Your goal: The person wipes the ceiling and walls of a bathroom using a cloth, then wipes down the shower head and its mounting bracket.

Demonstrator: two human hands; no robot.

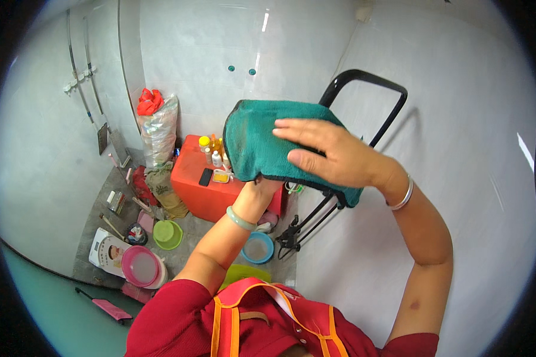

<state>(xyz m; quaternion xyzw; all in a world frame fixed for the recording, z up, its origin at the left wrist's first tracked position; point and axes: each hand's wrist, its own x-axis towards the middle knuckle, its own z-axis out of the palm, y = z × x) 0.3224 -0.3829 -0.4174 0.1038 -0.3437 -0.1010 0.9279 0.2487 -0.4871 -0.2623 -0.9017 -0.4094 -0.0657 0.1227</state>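
Observation:
A green cloth with dark edging point(259, 138) is spread in front of me at chest height or above. My right hand point(335, 154) lies flat on its upper face, fingers somewhat apart and pointing left; a silver bangle is on that wrist. My left hand point(268, 184) is under the cloth's near edge, mostly covered, with a pale green bangle point(241, 219) on the wrist; its fingers are hidden. The cloth has a dull brownish patch near its left side. Behind it rises a black tubular handle point(397, 96) of a folding cart.
A red box point(196, 196) bears bottles, a black phone point(206, 177) and a small dish. Left of it stand a stuffed clear bag point(158, 138) and a sack point(165, 187). Basins, including a blue one point(257, 247) and a pink one point(139, 266), stand low down. Long-handled tools hang at the left wall.

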